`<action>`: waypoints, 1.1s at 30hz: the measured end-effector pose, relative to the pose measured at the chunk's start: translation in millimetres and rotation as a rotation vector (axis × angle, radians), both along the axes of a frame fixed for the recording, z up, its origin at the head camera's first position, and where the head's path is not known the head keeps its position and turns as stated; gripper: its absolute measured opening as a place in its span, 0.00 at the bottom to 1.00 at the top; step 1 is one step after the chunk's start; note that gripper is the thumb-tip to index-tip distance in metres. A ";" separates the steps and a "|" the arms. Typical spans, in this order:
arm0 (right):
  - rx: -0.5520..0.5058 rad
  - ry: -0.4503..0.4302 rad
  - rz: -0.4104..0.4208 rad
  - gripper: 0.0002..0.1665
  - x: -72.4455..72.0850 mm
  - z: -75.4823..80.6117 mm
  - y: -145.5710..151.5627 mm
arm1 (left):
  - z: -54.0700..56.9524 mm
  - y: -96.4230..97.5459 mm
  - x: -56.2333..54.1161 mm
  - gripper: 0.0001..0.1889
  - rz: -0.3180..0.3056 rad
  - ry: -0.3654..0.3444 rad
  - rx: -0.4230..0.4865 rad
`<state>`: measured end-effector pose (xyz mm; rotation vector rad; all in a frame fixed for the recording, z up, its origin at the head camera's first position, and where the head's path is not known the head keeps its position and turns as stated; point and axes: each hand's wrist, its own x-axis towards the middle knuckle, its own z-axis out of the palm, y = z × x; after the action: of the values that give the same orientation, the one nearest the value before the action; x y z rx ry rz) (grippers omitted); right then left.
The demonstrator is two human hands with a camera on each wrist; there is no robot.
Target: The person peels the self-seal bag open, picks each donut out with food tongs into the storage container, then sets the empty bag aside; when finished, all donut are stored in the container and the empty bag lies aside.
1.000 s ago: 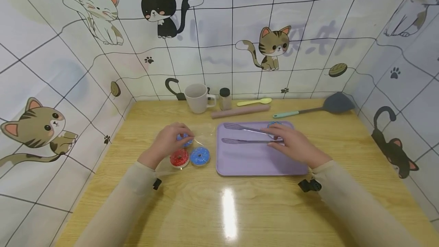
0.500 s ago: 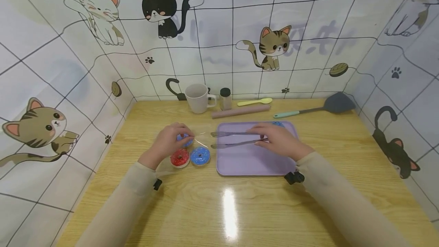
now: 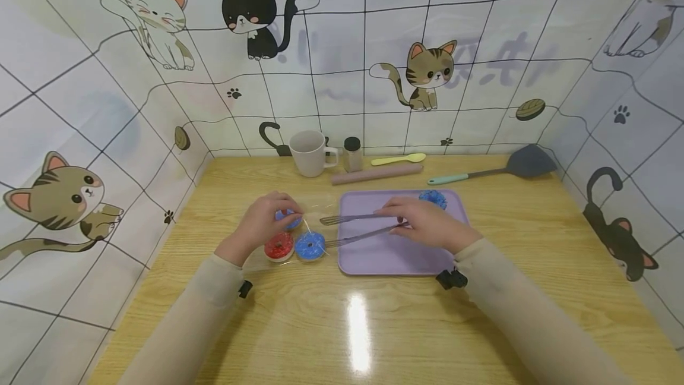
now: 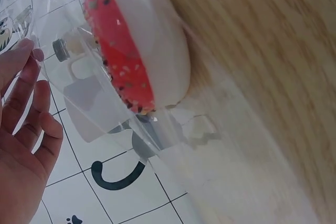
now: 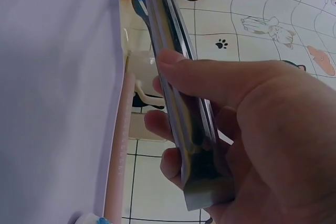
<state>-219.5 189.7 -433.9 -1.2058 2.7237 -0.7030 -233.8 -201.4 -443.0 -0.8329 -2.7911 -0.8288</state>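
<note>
My left hand (image 3: 262, 226) pinches the edge of a clear plastic bag (image 4: 231, 129). In the bag lie a red doughnut (image 3: 279, 246) with sprinkles, a blue doughnut (image 3: 310, 245), and another blue doughnut (image 3: 289, 218) partly hidden by that hand. My right hand (image 3: 427, 223) grips metal tongs (image 5: 181, 93) whose arms stand spread apart, pointing left. One tong tip is close to the right side of the front blue doughnut; whether it touches, I cannot tell. Beneath the right hand is a lilac tray (image 3: 385, 257), with a blue doughnut (image 3: 433, 198) at its far right corner.
Along the back wall stand a white mug (image 3: 308, 153) and a black-capped shaker jar (image 3: 352, 155). A yellow spoon (image 3: 398, 160), a pinkish rolling pin (image 3: 376, 174) and a dark spatula (image 3: 529, 162) with a mint handle lie there too.
My right hand has moved left with the tongs, from above the tray to the bag, and the tong arms have spread wider. The tray's blue doughnut is now uncovered. My left hand stays put.
</note>
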 end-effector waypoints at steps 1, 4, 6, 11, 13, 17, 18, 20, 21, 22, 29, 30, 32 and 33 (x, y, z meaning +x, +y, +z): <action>-0.005 -0.016 0.006 0.29 0.0 0.5 -0.7 | 0.1 0.2 0.1 0.03 -0.004 0.003 0.003; -0.006 -0.046 0.025 0.29 0.1 1.8 -3.0 | -0.3 0.1 0.7 0.03 -0.007 0.000 0.005; -0.003 -0.056 0.039 0.29 -1.0 0.9 -4.6 | -0.3 0.4 1.5 0.03 -0.007 -0.010 0.012; -0.002 -0.073 0.068 0.29 -3.0 -2.1 -10.1 | 0.4 2.5 4.2 0.03 -0.004 -0.036 0.022; -0.003 -0.075 0.077 0.29 -2.5 -2.4 -12.0 | 0.2 3.3 4.8 0.03 -0.004 -0.042 0.021; 0.001 -0.049 0.082 0.27 -1.3 -5.1 -14.0 | -2.0 3.5 4.2 0.03 -0.009 -0.039 0.019; 0.003 -0.033 0.077 0.26 -0.7 -5.8 -14.1 | -2.4 3.4 3.8 0.03 -0.012 -0.035 0.019; -0.005 -0.011 0.063 0.24 0.0 -8.0 -13.4 | -3.1 3.0 3.0 0.03 -0.016 -0.026 0.017; -0.009 0.000 0.053 0.23 0.7 -8.7 -12.6 | -3.3 2.8 2.8 0.02 -0.017 -0.023 0.016; -0.010 0.010 0.046 0.22 1.4 -9.3 -11.7 | -3.4 2.6 2.5 0.02 -0.017 -0.019 0.012; -0.008 -0.013 0.063 0.29 5.5 -10.2 -10.4 | -2.5 1.9 2.7 0.02 -0.020 0.007 -0.004; -0.007 -0.012 0.070 0.29 5.1 -11.5 -11.0 | -2.4 1.9 2.8 0.02 -0.023 0.011 -0.003; -0.009 -0.019 0.078 0.29 4.5 -13.4 -12.6 | -2.4 2.2 3.1 0.02 -0.032 0.019 0.002; -0.008 -0.018 0.080 0.29 4.2 -14.1 -13.5 | -2.8 2.2 3.1 0.02 -0.036 0.022 0.005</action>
<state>-215.3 176.2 -448.0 -1.2951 2.6441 -0.7121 -230.7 -199.2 -445.8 -0.8886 -2.7623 -0.8266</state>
